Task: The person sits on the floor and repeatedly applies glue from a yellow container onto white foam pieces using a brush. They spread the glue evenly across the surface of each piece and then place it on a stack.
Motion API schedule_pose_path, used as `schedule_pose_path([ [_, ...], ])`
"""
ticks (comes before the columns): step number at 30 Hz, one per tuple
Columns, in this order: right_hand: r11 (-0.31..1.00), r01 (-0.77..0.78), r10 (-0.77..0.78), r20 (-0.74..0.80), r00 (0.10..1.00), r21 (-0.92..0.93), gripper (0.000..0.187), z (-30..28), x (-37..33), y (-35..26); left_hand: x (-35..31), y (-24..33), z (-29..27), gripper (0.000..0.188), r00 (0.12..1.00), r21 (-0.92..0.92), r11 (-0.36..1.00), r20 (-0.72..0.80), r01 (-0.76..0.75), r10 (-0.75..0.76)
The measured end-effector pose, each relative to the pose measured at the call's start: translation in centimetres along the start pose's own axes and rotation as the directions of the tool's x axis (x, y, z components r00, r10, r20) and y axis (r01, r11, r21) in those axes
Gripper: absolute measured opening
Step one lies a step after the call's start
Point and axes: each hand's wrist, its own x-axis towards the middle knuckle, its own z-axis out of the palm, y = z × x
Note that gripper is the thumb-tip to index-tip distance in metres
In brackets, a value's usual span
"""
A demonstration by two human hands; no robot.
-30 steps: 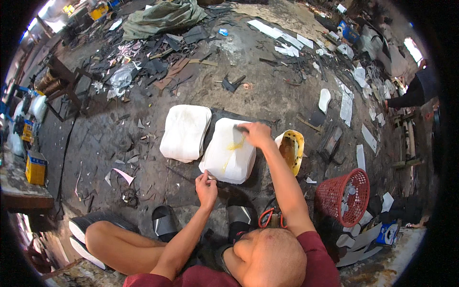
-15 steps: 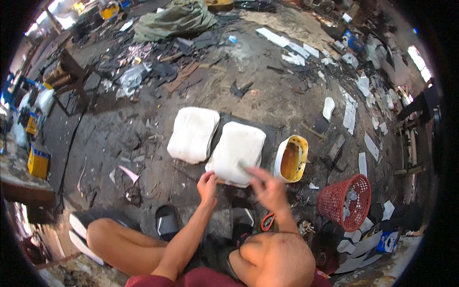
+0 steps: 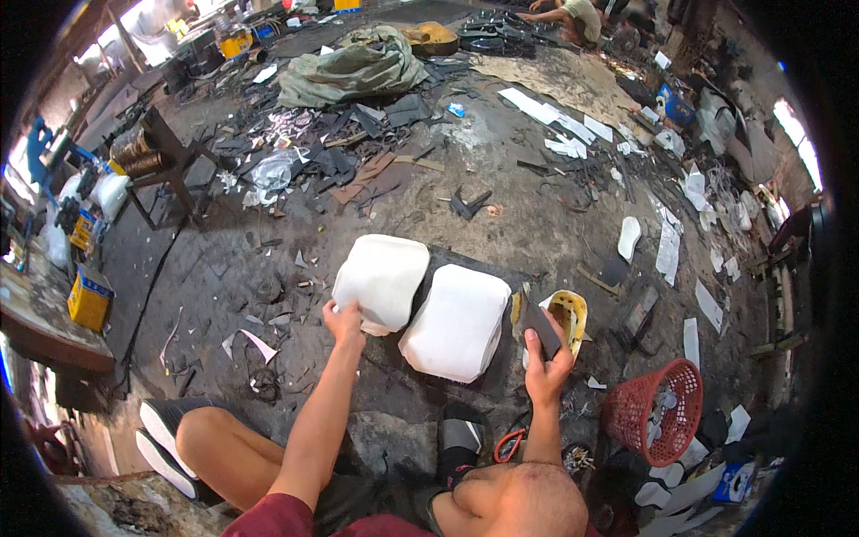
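Note:
Two stacks of white sheets with rounded corners lie side by side on a dark board on the floor. At the near corner of the left stack point(image 3: 385, 277), my left hand point(image 3: 346, 324) pinches the edge of the top sheet. The right stack point(image 3: 455, 322) lies between my hands, untouched. My right hand point(image 3: 548, 365) is closed round a dark, flat spreader point(image 3: 540, 328) with a yellowish, glue-smeared end. That spreader is raised in front of a yellow-rimmed tub point(image 3: 582, 309) and partly hides it and the amber liquid inside.
A red plastic basket point(image 3: 655, 412) with scraps stands at the right. Red-handled scissors point(image 3: 510, 445) lie by my right leg. A wooden stand point(image 3: 161, 161) and a yellow-blue tin point(image 3: 89, 297) are at the left. Scraps and a green cloth point(image 3: 353, 67) cover the far floor; people sit beyond.
My left hand has moved from the right stack to the left stack and grips its top sheet. My right hand has lifted the spreader off the right stack towards the tub. The view has tilted up.

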Motion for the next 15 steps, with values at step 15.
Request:
schedule_pose_path([
  [15, 0.541, 0.614, -0.171, 0.639, 0.750, -0.575, 0.048, 12.3, 3.3, 11.8, -13.7, -11.0, -1.5, 0.056, 0.096, 0.081, 0.059, 0.935, -0.995, 0.341],
])
